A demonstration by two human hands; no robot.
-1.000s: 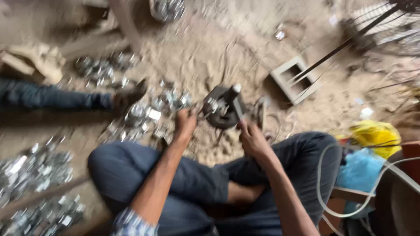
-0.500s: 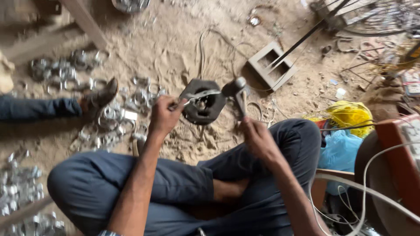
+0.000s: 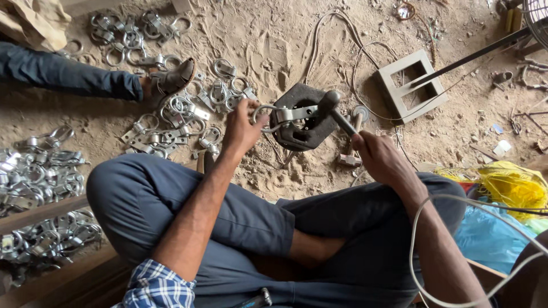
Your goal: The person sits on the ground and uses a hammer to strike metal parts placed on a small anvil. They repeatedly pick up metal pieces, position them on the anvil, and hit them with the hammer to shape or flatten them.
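Sitting cross-legged on the sandy ground, the person works a bright metal clamp, a ring-shaped strap with a flat silver tab, laid across a dark, roughly octagonal iron block with a hollow in its middle. The left hand is closed on the clamp's ring end, thumb and fingers pinching the loop at the block's left edge. The right hand is wrapped tight around the handle of a hammer, whose rounded grey head rests just above the clamp's tab, over the block; the hand itself sits to the right of the block, near the knee. A scatter of similar clamps lies on the sand to the left, near another person's sandalled foot. A grey rectangular frame lies well apart to the upper right. Compared with half a second ago, the hammer head has come down closer to the clamp, and both hands have kept their grips
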